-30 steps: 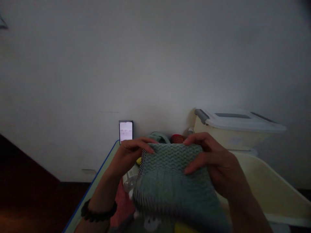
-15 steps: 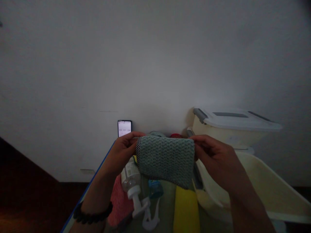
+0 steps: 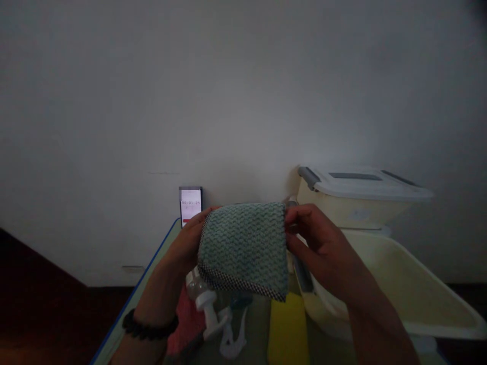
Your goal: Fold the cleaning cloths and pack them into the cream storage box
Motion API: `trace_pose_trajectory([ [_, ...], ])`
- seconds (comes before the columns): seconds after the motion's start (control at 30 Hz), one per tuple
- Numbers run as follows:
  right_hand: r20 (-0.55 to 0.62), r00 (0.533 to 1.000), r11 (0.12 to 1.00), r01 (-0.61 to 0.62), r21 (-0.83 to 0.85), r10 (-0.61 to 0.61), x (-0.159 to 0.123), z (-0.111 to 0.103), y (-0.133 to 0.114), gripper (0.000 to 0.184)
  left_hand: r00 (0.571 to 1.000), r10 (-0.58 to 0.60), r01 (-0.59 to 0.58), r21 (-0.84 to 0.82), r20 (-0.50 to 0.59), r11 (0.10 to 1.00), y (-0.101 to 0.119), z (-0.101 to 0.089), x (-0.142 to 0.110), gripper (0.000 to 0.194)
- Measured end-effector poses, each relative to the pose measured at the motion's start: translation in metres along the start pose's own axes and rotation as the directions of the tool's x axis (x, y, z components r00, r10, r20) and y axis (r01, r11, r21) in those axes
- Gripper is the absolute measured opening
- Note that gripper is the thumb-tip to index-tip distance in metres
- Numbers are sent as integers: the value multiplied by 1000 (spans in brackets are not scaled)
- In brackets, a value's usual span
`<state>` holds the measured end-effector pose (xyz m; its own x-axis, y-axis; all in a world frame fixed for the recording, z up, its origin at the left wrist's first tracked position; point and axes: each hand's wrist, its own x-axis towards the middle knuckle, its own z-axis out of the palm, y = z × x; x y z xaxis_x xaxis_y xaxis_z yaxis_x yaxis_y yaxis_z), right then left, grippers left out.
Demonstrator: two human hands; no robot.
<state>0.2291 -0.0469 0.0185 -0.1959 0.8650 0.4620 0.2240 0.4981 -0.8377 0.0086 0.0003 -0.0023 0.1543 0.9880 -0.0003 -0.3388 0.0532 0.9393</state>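
A green woven cleaning cloth (image 3: 243, 248) with a black-and-white checked border is held up above the table, folded over. My left hand (image 3: 188, 241) is closed on its left edge, with most fingertips hidden behind the fabric. Along the right edge, the thumb and fingers of my right hand (image 3: 317, 238) pinch the cloth. Partly covered beneath it are a clear pump bottle (image 3: 197, 288) lying on its side and a blue bottle (image 3: 241, 300) near a white spray trigger head (image 3: 232, 342).
A pink cloth (image 3: 186, 324) and a yellow cloth or sponge (image 3: 288, 329) lie on the table (image 3: 146, 289). An open cream bin (image 3: 399, 284) stands at right, with a lidded box (image 3: 350, 203) behind it. A phone (image 3: 190, 205) showing a timer leans against the wall.
The cloth has shifted slightly left and turned, so more of its face and checked lower border show. Both hands moved left with it, and the right hand slid lower along the edge.
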Motion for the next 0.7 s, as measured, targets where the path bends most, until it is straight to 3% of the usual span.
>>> trace_pose_trajectory([
  [0.13,39,999,999,-9,41,7,0,3,-1,18,999,35,-35,-26,-18,999,1,-4,0,18],
  [0.2,-12,1000,1000,4,19,-3,0,4,-2,15,998,45,-44,-34,34,998,2,-8,1,20],
  [0.33,-168,974,980,123,-154,-149,0,6,0,16,978,129,-124,-43,166,991,2,-19,4,28],
  [0.53,-73,974,937,182,-297,-213,0,4,-3,43,953,241,-228,-93,181,969,7,-26,4,25],
  [0.63,-54,965,904,221,-366,-258,2,4,-7,25,965,196,-187,-65,174,980,8,-23,2,25],
  [0.7,-65,978,930,167,-326,-198,2,6,-8,17,976,170,-166,-39,140,985,8,-20,2,26],
])
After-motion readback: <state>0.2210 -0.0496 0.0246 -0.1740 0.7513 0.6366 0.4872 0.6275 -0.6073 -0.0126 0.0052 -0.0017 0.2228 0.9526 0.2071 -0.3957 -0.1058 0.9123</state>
